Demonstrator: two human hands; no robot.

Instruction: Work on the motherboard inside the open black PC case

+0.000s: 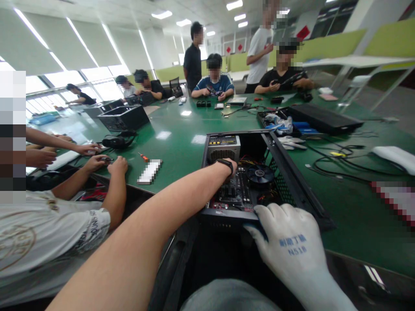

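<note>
An open black computer case lies on its side at the table's near edge. Inside it I see a power supply, a motherboard and a round black cooling fan. My left hand, bare with a black wristband, reaches into the case near the power supply and fan; its fingers are hidden. My right hand, in a white glove with blue print, grips the near edge of the case, thumb below and fingers over the rim.
A green table spreads out ahead. Black cables and gloves lie to the right. An orange-handled screwdriver sits left of the case. A co-worker's hands work close on my left. Another case stands farther off.
</note>
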